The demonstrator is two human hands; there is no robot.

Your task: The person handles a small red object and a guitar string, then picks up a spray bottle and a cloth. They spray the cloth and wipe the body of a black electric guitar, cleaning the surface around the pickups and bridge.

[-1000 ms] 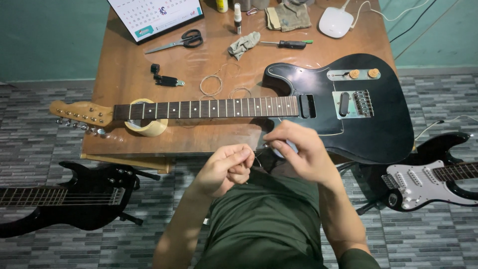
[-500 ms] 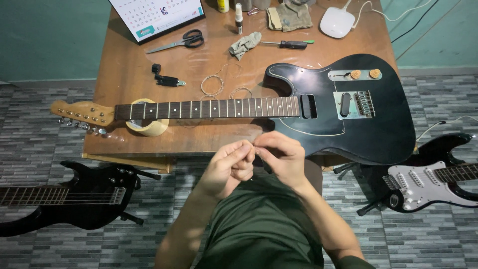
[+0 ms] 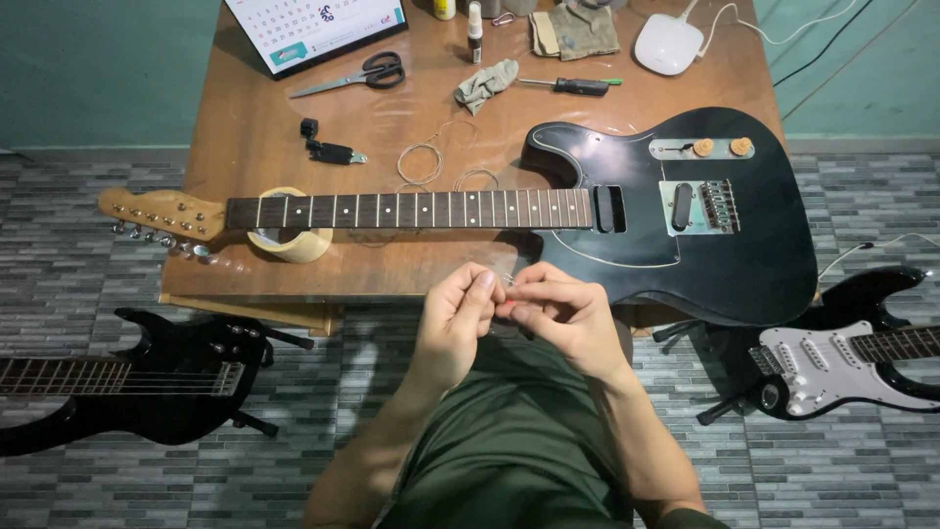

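Both hands meet at the table's (image 3: 255, 147) near edge, left hand (image 3: 458, 312) and right hand (image 3: 560, 312) pinching something tiny, likely a string end, just before the guitar (image 3: 685, 255). Best done with short grips, fingertips close, no kinks.

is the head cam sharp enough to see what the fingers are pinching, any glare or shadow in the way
Head view: evenly lit and mostly sharp, straight lines bowing slightly toward the edges; soft glare on the black guitar body; left hand and right hand meet fingertip to fingertip in focus, but whatever they pinch is too small and thin to identify; a shadow lies under the table edge.
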